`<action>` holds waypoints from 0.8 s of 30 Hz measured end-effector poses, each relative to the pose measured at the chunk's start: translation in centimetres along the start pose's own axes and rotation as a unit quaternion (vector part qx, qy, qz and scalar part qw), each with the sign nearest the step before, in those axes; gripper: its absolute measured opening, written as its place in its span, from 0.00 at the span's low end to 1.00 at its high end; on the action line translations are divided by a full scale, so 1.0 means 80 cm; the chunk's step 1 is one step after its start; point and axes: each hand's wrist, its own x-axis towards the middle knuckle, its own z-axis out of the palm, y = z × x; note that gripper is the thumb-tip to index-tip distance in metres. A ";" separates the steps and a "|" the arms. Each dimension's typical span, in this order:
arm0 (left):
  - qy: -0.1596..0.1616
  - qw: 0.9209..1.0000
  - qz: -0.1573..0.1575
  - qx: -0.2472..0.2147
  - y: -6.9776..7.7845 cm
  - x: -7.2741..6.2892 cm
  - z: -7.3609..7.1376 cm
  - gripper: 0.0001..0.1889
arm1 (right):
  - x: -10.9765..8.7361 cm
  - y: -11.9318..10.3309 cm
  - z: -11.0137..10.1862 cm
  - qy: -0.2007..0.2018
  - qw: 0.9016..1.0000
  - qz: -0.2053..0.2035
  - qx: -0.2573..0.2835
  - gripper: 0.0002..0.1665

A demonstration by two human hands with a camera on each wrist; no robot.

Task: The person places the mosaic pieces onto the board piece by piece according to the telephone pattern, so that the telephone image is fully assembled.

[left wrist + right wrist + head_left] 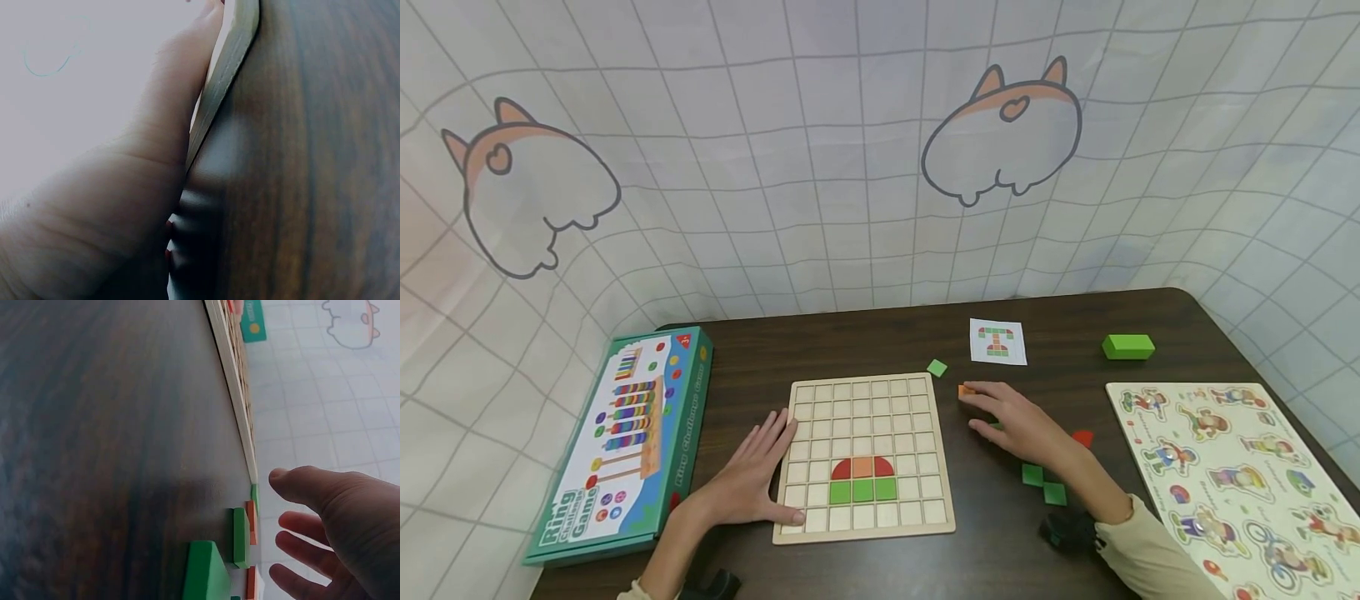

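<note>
Fingers (988, 389) of the right hand (1019, 422) are lying loosely spread at an orange tile (964, 390) just right of the board (862, 413), perhaps risking flicking it away through an off-centre pinch.

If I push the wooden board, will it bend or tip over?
The wooden board probably won't bend, since it looks like solid, straight-edged wood. Tipping seems unlikely because it lies flat on the table. The colored pieces should ride along, as they seem to sit inside its squares.

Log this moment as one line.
left hand: on square wooden grid board; right hand: at orange tile; placed: three green squares, two red quarter-circles, orange square
</note>
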 end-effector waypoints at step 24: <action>0.002 1.000 -0.005 0.011 -0.002 0.002 0.002 0.68 | 0.016 -0.015 0.010 -0.003 0.997 0.062 -0.042 0.16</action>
